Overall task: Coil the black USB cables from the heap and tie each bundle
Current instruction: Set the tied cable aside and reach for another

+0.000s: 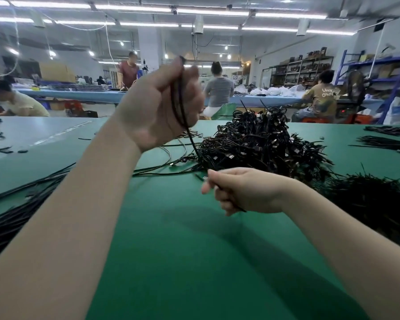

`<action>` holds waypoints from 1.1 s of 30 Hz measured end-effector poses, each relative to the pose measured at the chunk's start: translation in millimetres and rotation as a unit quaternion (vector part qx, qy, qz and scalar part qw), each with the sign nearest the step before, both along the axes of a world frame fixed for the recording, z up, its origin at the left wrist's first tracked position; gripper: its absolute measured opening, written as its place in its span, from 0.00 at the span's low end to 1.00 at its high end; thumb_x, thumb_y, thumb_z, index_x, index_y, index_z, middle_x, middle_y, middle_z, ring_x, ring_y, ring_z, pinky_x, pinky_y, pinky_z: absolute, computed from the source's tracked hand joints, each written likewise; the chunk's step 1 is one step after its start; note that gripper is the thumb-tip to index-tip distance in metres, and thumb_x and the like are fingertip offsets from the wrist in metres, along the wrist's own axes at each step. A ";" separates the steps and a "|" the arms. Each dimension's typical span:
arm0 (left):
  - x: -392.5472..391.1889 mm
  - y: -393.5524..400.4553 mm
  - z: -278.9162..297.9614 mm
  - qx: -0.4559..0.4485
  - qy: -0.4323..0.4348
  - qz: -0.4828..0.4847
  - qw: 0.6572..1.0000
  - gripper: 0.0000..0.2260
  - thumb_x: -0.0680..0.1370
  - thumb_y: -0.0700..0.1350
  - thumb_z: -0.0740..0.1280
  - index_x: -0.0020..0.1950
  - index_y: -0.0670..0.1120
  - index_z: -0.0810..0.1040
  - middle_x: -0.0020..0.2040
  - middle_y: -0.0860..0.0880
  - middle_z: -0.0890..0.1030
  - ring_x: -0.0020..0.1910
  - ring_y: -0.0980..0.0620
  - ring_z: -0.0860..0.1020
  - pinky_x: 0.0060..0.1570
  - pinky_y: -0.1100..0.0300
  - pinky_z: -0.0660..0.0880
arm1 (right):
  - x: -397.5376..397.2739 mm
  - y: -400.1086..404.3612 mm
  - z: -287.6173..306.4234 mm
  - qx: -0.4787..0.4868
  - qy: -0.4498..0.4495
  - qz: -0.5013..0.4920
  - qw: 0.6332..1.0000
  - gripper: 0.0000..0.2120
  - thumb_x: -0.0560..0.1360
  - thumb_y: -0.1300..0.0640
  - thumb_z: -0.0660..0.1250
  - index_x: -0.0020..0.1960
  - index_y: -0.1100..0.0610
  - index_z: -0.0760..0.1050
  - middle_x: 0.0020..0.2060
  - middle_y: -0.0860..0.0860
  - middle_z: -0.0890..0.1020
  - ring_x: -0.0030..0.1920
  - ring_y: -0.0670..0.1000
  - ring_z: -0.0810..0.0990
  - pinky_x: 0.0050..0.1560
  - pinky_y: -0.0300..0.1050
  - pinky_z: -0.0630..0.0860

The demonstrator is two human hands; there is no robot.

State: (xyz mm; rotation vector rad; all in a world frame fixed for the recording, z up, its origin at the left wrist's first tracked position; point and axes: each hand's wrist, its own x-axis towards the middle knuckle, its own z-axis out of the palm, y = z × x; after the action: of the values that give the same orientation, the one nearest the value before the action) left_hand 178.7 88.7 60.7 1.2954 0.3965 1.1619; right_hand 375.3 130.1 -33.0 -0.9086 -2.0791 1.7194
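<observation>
My left hand is raised above the green table, palm toward me, its fingers curled round a few loops of a black USB cable. The cable's loose end drops from that hand down to the table by the heap. My right hand hovers low over the table and pinches a thin black strand, with a small connector tip showing at its fingertips. A large heap of tangled black cables lies on the table just beyond my right hand.
Straight black cables lie along the table's left edge. More dark bundles sit at the right, and thin black ties lie at the far right. Other people work at a long blue bench behind.
</observation>
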 end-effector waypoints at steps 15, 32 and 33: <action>33.5 10.3 -5.8 -0.003 -0.088 0.115 0.989 0.22 0.84 0.52 0.53 0.46 0.44 0.82 0.40 0.49 0.84 0.39 0.52 0.82 0.38 0.63 0.76 | 5.9 9.9 -3.7 -0.008 0.034 -0.024 0.999 0.16 0.81 0.44 0.55 0.45 0.52 0.75 0.31 0.47 0.63 0.29 0.46 0.60 0.32 0.39 0.61; 40.4 18.4 -22.1 -0.094 -0.064 0.161 0.980 0.20 0.83 0.55 0.54 0.41 0.48 0.78 0.28 0.55 0.74 0.27 0.58 0.74 0.29 0.67 0.70 | -15.3 -5.1 13.2 0.214 0.075 -0.138 0.964 0.15 0.81 0.51 0.59 0.43 0.53 0.80 0.32 0.49 0.80 0.32 0.46 0.79 0.35 0.37 0.71; 39.5 17.1 -21.3 -0.097 -0.067 0.159 0.980 0.18 0.83 0.54 0.54 0.39 0.49 0.75 0.25 0.56 0.67 0.23 0.58 0.68 0.26 0.67 0.65 | -12.2 -1.9 9.0 0.197 0.051 -0.148 0.968 0.14 0.81 0.50 0.58 0.46 0.53 0.81 0.36 0.49 0.82 0.36 0.46 0.80 0.40 0.40 0.72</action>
State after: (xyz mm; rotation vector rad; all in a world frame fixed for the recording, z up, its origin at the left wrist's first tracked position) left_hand 218.2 105.8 39.4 1.0004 0.6159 1.4316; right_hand 363.1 128.1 -24.0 -0.9245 -1.9958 1.1242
